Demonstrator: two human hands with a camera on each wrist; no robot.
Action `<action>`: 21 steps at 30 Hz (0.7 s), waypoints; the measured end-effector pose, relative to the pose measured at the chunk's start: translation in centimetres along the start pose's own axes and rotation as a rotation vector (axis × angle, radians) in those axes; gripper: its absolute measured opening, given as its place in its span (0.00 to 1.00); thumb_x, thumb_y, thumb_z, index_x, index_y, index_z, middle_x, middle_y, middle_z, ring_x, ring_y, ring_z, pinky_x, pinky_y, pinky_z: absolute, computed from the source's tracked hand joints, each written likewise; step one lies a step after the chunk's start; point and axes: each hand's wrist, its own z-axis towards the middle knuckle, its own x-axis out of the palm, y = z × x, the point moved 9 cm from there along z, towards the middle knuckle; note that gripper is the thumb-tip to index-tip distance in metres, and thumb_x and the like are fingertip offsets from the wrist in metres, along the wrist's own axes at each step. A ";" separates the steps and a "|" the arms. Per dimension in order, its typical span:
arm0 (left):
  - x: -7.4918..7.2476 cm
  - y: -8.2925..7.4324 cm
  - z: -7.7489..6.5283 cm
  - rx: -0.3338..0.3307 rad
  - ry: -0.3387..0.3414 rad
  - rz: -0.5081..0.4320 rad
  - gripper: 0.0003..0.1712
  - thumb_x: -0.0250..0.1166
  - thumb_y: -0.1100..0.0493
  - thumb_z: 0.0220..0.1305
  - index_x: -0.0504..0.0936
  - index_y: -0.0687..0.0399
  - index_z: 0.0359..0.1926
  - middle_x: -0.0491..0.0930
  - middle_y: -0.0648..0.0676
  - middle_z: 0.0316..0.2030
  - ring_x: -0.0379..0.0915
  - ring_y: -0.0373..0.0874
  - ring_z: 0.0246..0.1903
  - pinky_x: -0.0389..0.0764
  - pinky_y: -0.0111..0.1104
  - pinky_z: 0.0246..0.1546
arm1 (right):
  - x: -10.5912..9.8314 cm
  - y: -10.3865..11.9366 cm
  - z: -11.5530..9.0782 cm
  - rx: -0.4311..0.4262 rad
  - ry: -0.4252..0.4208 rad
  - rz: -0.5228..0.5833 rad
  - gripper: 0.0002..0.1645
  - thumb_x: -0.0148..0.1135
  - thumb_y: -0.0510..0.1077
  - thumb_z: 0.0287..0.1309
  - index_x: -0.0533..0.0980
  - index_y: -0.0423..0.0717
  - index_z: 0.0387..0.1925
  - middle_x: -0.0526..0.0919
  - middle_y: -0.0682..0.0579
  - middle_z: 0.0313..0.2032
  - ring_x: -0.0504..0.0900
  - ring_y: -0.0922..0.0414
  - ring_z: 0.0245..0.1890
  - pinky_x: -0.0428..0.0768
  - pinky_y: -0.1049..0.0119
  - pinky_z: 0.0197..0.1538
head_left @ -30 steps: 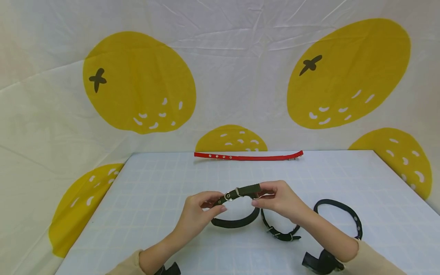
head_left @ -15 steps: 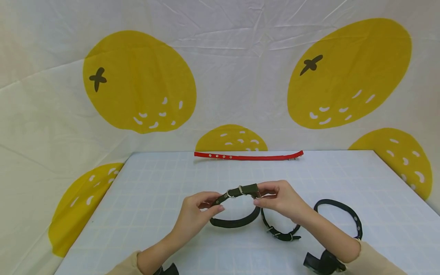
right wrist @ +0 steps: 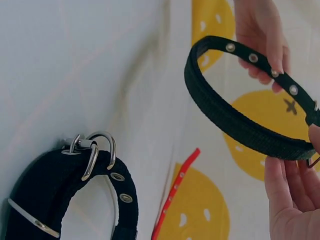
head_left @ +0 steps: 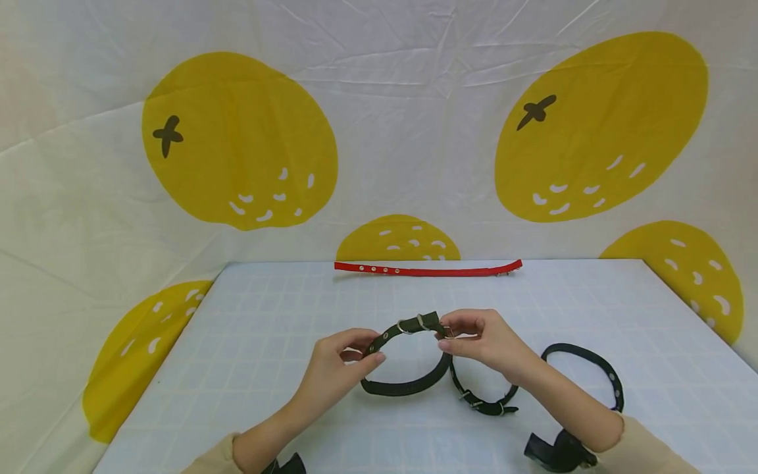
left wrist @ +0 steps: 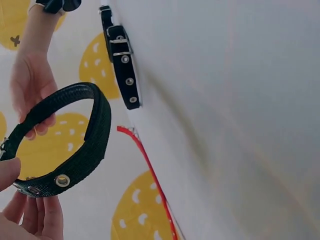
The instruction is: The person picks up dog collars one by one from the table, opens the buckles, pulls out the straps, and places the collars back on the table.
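Observation:
A dark green-black dog collar (head_left: 407, 387) with metal eyelets is held up in a loop over the table in the head view. My left hand (head_left: 337, 365) pinches its left side by the eyelets, thumb in front. At the buckle end on the right, my right hand (head_left: 488, 342) pinches the strap between thumb and fingers. A D-ring and a metal loop show along its upper strap. Between the right fingertips part of the buckle (head_left: 448, 334) is visible. In the left wrist view an eyelet (left wrist: 62, 180) faces the camera; the right wrist view shows several eyelets (right wrist: 253, 58).
A buckled black collar (head_left: 488, 407) lies on the table (head_left: 266, 309) just right of the held one. Farther right, another black collar (head_left: 598, 359) lies partly behind the right forearm. A red collar (head_left: 435, 271) stretches along the back edge, before a patterned cloth.
The D-ring and metal loop on the upper strap have shifted right and up. The strap's free end now tilts upward, and more of the buckle shows. My left hand has moved slightly left.

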 end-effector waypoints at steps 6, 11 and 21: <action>0.8 -1.2 0.3 0.061 0.030 0.015 0.12 0.71 0.59 0.53 0.83 0.53 0.40 0.82 0.47 0.34 0.77 0.39 0.34 0.81 0.31 0.35 | 0.5 0.1 0.2 -0.024 0.035 -0.005 0.18 0.67 0.41 0.53 0.77 0.36 0.44 0.82 0.41 0.38 0.80 0.51 0.39 0.80 0.61 0.41; 1.2 -1.7 0.6 0.076 0.036 0.030 0.11 0.70 0.57 0.53 0.84 0.54 0.39 0.82 0.47 0.32 0.77 0.40 0.33 0.81 0.30 0.34 | 1.2 0.5 0.4 -0.062 0.069 -0.006 0.16 0.67 0.41 0.53 0.78 0.38 0.43 0.82 0.42 0.37 0.80 0.52 0.39 0.81 0.63 0.40; 1.9 -2.3 0.8 0.059 0.080 0.022 0.09 0.71 0.59 0.53 0.85 0.52 0.37 0.81 0.44 0.29 0.76 0.39 0.31 0.81 0.30 0.31 | 2.3 2.1 0.6 -0.155 0.145 -0.035 0.17 0.65 0.38 0.53 0.77 0.42 0.47 0.80 0.48 0.36 0.79 0.53 0.37 0.81 0.63 0.41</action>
